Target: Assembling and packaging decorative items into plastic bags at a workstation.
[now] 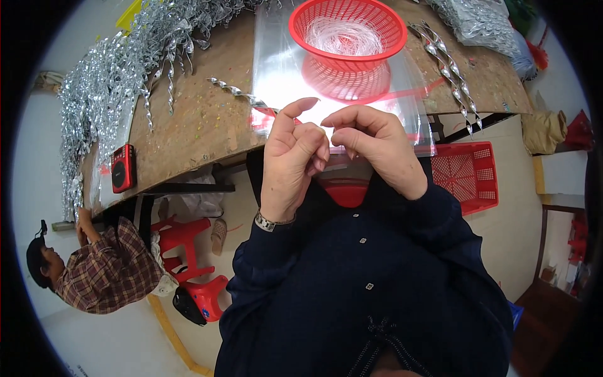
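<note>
My left hand point(287, 157) and my right hand point(386, 147) meet over the table's near edge, thumbs close together. Both are closed in a pinch; whatever lies between the fingertips is too fine to make out. A twisted silver foil strip point(231, 90) lies on the table and runs up to my left index finger; whether they touch is unclear. Beyond my hands, a red plastic basket point(349, 61) holds a loose coil of clear, thread-like strands point(342, 36). It stands on shiny clear plastic sheets point(275, 66) spread over the table.
A heap of silver foil twists point(103, 88) covers the table's left side, near a small red radio point(123, 168). More twisted strips point(449, 69) hang over the edge at right. Below are a red crate point(468, 176) and red stools point(182, 242). Another person point(110, 270) sits at left.
</note>
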`<act>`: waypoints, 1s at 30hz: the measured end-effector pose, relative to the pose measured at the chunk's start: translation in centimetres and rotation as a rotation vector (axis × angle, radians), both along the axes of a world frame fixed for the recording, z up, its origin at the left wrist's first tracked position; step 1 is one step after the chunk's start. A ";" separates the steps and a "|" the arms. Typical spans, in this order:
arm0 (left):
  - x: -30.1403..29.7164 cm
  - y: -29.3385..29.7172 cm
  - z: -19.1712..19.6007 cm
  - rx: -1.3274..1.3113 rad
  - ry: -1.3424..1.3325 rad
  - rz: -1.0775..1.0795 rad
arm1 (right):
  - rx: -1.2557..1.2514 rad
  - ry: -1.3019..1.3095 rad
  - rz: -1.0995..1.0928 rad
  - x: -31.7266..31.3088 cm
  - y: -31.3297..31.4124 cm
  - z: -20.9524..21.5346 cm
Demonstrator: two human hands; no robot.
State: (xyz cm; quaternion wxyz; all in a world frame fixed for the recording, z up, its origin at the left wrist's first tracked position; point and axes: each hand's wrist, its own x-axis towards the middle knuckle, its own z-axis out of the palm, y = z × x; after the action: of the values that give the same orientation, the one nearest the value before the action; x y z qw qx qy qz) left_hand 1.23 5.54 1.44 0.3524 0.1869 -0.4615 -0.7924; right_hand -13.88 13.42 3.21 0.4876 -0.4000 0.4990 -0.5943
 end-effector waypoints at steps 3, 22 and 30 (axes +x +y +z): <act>0.0 0.2 0.3 0.048 -0.020 -0.001 | -0.030 -0.081 0.066 0.0 0.0 0.1; 0.2 0.3 -0.9 0.102 0.023 -0.042 | -0.054 -0.032 0.078 -0.1 -0.1 -1.0; 0.4 0.3 -0.8 0.097 0.021 -0.064 | -0.004 -0.045 -0.001 -0.4 0.0 -1.5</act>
State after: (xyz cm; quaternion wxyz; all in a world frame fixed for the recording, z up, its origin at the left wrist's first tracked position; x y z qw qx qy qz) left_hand 1.65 5.87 0.59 0.3223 0.1806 -0.4246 -0.8266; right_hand -14.27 13.40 1.72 0.4975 -0.3873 0.4867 -0.6046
